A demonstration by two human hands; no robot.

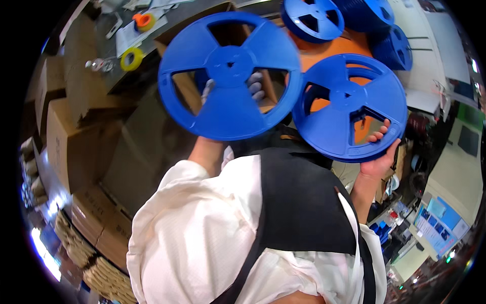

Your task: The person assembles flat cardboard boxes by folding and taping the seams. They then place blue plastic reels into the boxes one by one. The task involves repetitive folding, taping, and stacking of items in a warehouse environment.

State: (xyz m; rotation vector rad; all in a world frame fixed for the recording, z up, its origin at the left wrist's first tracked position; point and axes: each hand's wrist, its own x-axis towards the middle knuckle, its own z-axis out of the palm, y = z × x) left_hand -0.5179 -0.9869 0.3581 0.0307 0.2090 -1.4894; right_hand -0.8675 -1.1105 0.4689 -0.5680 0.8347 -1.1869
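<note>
I hold two large blue plastic reels with wedge-shaped openings side by side in front of me. Behind the left reel [228, 119] is my left hand [256, 86]; its pale grey, seemingly gloved fingers show through two openings, and the rest is hidden. At the lower right rim of the right reel [324, 119], my bare right hand [380, 161] grips with fingertips curled through an opening. The right reel's second flange shows through its openings. The two reels are close together, their rims overlapping or nearly touching in view.
More blue reels [312, 20] stand at the back on an orange surface [331, 48], with others [394, 48] to the right. An open cardboard box [164, 43] is behind the left reel. Orange tape [145, 22] and yellow tape [132, 59] lie far left; cartons [63, 142] stand at left.
</note>
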